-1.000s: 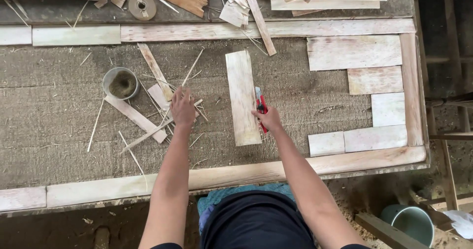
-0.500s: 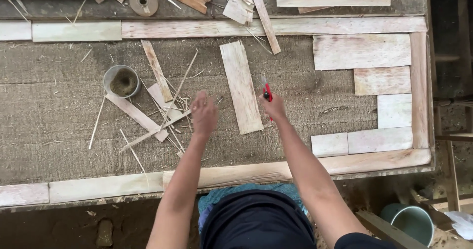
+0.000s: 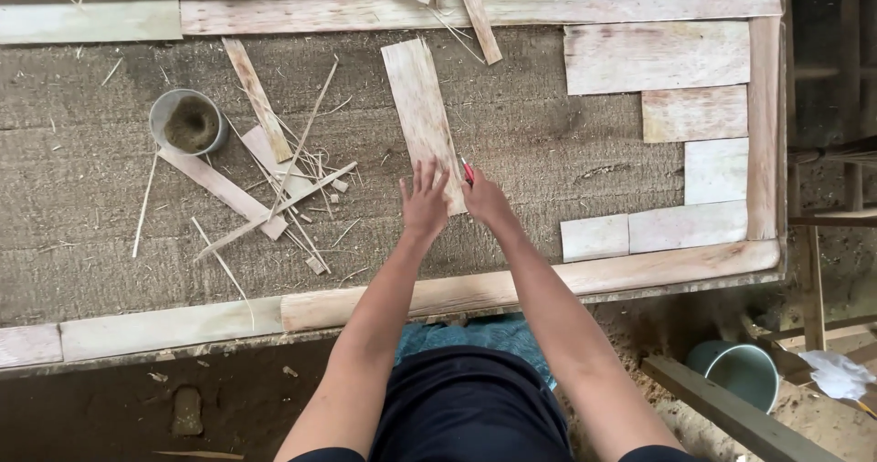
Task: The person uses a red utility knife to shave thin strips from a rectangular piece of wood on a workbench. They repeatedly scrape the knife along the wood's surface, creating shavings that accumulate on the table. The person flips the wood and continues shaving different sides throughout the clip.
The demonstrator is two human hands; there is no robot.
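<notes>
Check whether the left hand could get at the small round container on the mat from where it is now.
Probably yes. The left hand rests on the wooden slat, and the round container sits off to its left. Only loose strips and splinters lie between them; nothing stands in the way.

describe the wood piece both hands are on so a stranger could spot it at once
Start at the grey work surface framed by pale wooden strips. Near its middle lies a pale flat plank, tilted slightly, with the left hand and right hand at its near end. It lies alone, wider than the splinters at left.
</notes>
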